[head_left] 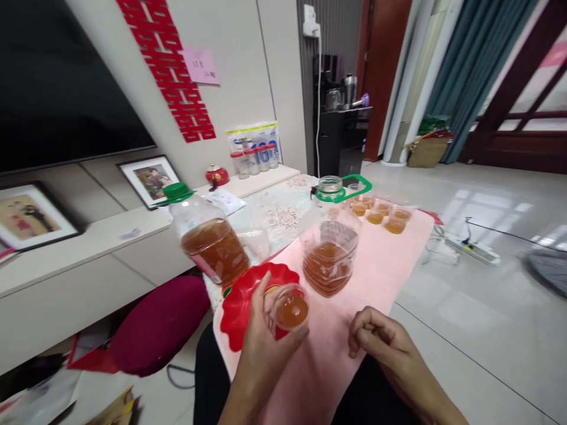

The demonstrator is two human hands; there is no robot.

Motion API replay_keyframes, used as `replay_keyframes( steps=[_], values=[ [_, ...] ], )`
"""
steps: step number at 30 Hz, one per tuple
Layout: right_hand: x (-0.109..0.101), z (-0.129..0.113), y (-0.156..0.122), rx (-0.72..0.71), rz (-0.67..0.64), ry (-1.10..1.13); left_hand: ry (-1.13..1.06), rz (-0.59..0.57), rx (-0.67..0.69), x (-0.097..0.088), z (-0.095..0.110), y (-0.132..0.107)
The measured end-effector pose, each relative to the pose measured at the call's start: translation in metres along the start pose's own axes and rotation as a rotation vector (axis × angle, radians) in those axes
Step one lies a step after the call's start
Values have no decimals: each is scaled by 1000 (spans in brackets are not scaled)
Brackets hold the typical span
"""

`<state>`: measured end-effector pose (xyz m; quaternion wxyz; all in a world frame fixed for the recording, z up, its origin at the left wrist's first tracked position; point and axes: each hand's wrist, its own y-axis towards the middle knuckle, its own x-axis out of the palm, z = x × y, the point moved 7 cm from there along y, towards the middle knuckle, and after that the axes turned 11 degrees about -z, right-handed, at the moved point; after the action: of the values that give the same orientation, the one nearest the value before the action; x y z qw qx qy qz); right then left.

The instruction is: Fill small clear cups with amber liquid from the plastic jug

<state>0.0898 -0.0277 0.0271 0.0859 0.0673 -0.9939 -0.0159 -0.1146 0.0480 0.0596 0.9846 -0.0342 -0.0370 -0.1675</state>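
Over the near edge of a red plate (241, 301), the cup (291, 308) sits in the left hand (261, 348), whose thumb and fingers wrap its clear wall. It is a small, open-topped plastic cup with amber liquid inside. I judge it light and thin-walled, likely to buckle if squeezed and to slop if tipped, and its smooth sides may be slippery. It is best held gently around the wall, level, with the pressure below the rim. The right hand (383, 342) hovers just beside it over the pink cloth (381, 265), fingers curled loosely inward and holding nothing. Beyond the cup stands a clear jar (328, 260), partly full of the same amber liquid. To the left stands a larger jug (210, 242) with a green cap (176, 192). Its label shows only a pinkish edge, and I cannot read it. Farther along the cloth are a row of filled cups (383, 212) and a second jar (330, 188) beside a green lid (354, 188). On the wall hangs a red paper cutout (170, 65) of the double-happiness character, and next to it a pink note (201, 65) with writing too small to read. A bag (254, 150) on the shelf carries blue digits, partly hidden by small jars in front.
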Motion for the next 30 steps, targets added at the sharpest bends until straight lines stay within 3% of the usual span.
replay_keyframes(
  steps=[7, 14, 21, 30],
  values=[
    [4, -7, -5, 42, -27, 109, -165, -220, -159, 46, -23, -22],
    [-8, 8, -18, 134, -12, 184, -228, -393, -203, 71, -58, -18],
    [-20, 23, -26, 206, 35, 307, -210, -451, -190, 86, -83, -10],
    [-33, 26, -30, 241, 99, 433, -285, -475, -181, 111, -88, -2]
  ],
)
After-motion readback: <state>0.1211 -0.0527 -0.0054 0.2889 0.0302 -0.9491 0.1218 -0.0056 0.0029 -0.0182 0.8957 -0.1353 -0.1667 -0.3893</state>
